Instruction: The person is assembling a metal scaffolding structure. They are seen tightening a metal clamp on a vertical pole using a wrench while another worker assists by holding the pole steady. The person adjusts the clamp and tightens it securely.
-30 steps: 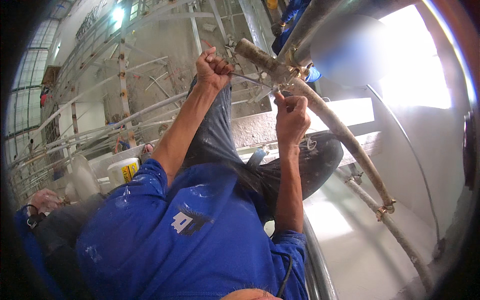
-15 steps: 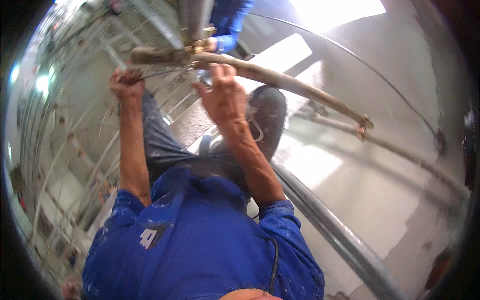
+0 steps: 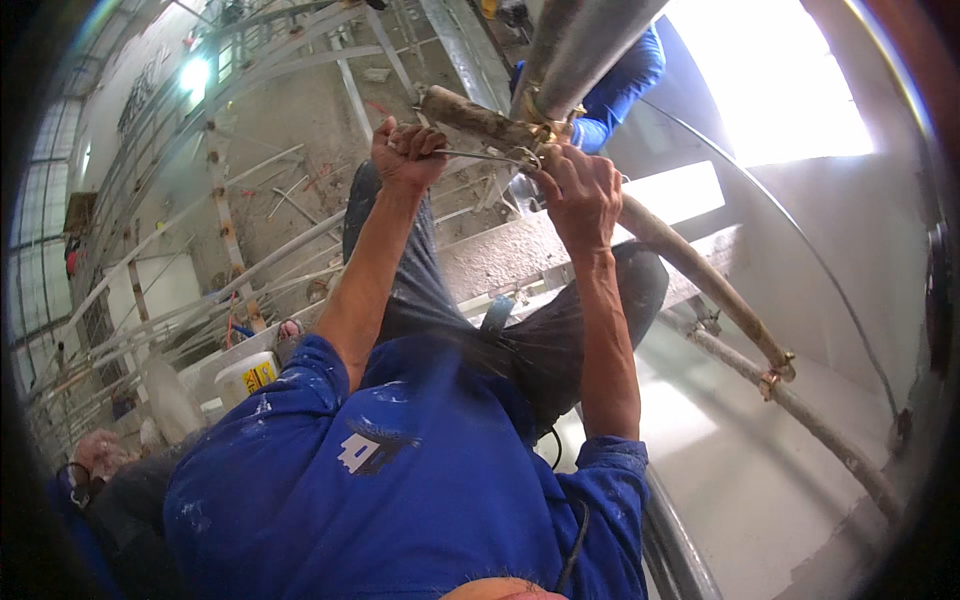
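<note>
A thin metal wrench (image 3: 478, 155) is gripped at its outer end by my left hand (image 3: 408, 158), fingers wrapped round it. Its other end reaches a brassy scaffold clamp (image 3: 548, 132) where a worn, dirty pipe (image 3: 690, 260) crosses upright metal tubes (image 3: 585, 65). At that joint my right hand (image 3: 585, 195) has its fingers bent down over the clamp and pipe, with the thumb beside the wrench's head. The fingers hide part of the clamp.
Another person's blue sleeve (image 3: 625, 90) shows behind the uprights. Under my legs lies a pale, rough beam (image 3: 500, 255). A lower pipe (image 3: 830, 440) joins the worn one at a second clamp (image 3: 770, 382). A white bucket (image 3: 245, 378) stands at left, near scaffold bars.
The view has turned, so hands and pipes sit further right in it. My right hand's raised fingers have come down onto the clamp. My left hand still holds the wrench.
</note>
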Tool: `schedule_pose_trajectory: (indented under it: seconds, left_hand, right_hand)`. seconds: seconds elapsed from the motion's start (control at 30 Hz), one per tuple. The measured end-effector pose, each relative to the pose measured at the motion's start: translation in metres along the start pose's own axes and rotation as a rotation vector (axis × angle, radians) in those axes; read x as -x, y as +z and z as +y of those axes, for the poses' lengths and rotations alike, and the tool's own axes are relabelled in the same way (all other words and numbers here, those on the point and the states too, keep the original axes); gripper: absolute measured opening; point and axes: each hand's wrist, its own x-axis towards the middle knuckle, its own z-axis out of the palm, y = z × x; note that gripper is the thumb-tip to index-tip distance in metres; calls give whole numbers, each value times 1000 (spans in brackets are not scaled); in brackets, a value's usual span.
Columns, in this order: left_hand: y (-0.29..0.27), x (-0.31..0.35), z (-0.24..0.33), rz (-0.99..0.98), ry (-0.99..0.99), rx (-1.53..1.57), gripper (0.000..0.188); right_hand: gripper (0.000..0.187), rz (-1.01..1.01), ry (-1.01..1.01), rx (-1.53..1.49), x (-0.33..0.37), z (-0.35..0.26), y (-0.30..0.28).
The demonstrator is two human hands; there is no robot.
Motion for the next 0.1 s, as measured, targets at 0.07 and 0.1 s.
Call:
schedule_pose_trajectory:
  seconds: [0.07, 0.1]
  left_hand:
    - [-3, -12, 8, -174, 25, -58, 48]
    - [-2, -19, 18, -283, -60, -95, 52]
  right_hand:
    - [38, -30, 31, -8, 0, -4, 0]
    - [37, -27, 41, -24, 1, -6, 2]
